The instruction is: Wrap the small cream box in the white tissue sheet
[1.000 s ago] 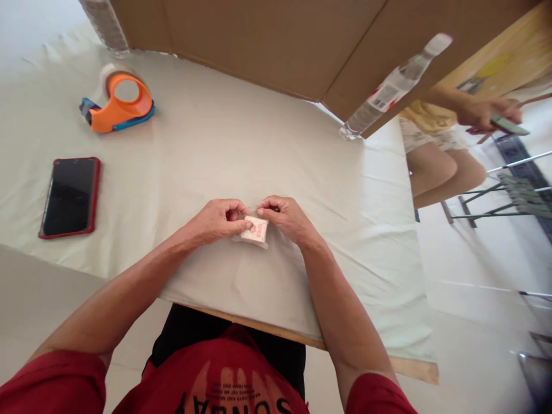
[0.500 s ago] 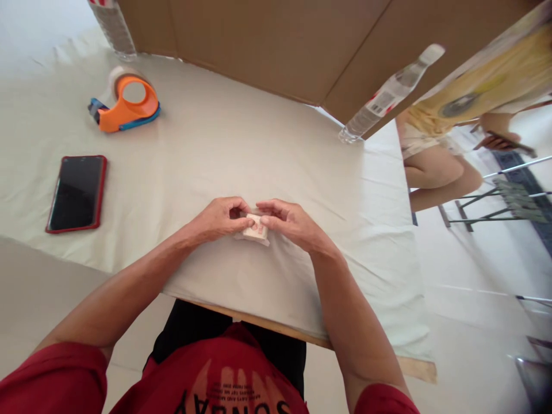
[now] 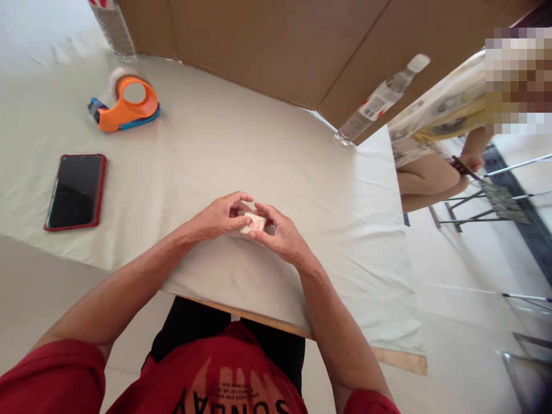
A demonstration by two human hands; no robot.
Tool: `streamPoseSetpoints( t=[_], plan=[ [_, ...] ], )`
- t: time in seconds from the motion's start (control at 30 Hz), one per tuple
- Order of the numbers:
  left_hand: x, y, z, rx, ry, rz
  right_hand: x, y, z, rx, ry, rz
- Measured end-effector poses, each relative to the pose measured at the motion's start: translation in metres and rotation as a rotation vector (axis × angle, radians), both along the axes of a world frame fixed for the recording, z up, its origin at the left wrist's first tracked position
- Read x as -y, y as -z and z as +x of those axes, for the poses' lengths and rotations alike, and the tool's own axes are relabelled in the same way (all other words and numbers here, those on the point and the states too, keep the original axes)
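Note:
A small whitish block with reddish print point(image 3: 255, 223) is between my two hands, close to the table's front edge. My left hand point(image 3: 224, 215) grips its left side, the thumb lying on its top face. From the right, my right hand point(image 3: 282, 233) holds it with the thumb at its near corner and the fingers behind. Something thin and clear, like wrapping, shows at the block's lower left side. The undersides of the block and some fingertips are hidden.
On the pale cloth point(image 3: 207, 144) lie an orange tape dispenser point(image 3: 149, 106) and a red-cased phone point(image 3: 76, 192). A cardboard panel point(image 3: 259, 46) stands behind, with a bottle point(image 3: 379, 103) at its right and another point(image 3: 114, 31) at its left. A seated person point(image 3: 431, 172) is at the right.
My right hand has shifted slightly left and its thumb has moved down to the block's near corner. The block has turned slightly. The seated person's hand has moved down and left.

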State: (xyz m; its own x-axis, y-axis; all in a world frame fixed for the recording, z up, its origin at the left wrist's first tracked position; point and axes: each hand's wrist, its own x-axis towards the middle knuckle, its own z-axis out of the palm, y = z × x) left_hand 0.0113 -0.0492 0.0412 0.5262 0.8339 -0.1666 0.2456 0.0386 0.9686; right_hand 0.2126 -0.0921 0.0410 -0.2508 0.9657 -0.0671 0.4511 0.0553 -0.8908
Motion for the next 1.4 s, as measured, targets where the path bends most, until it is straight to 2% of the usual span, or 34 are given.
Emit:
streamPoseSetpoints(
  t=[0.17, 0.53, 0.7, 0.87, 0.97, 1.13, 1.27, 1.4],
  plan=[
    [0.000, 0.003, 0.000, 0.004, 0.012, 0.011, -0.008, -0.007, -0.001, -0.026, -0.006, 0.004],
    [0.000, 0.005, 0.002, 0.024, 0.030, 0.011, -0.027, -0.007, -0.017, 0.121, 0.140, 0.077],
    [0.000, 0.002, 0.003, -0.006, 0.045, 0.051, -0.024, -0.005, -0.018, 0.081, 0.145, 0.069],
    [-0.002, 0.005, 0.001, -0.021, 0.050, 0.077, -0.013, -0.008, -0.019, 0.099, 0.130, 0.077],
    [-0.003, 0.006, 0.000, -0.012, 0.060, 0.060, 0.001, -0.007, -0.015, 0.127, 0.048, 0.185],
    [-0.002, 0.004, -0.001, 0.021, 0.078, 0.026, 0.019, 0.007, -0.004, 0.295, -0.047, 0.459],
    [-0.002, 0.000, -0.003, 0.026, 0.082, -0.022, 0.017, 0.015, 0.001, 0.385, -0.104, 0.564],
    [-0.003, -0.002, -0.005, 0.004, 0.077, -0.031, 0.008, 0.022, 0.001, 0.409, -0.100, 0.670]
  ],
)
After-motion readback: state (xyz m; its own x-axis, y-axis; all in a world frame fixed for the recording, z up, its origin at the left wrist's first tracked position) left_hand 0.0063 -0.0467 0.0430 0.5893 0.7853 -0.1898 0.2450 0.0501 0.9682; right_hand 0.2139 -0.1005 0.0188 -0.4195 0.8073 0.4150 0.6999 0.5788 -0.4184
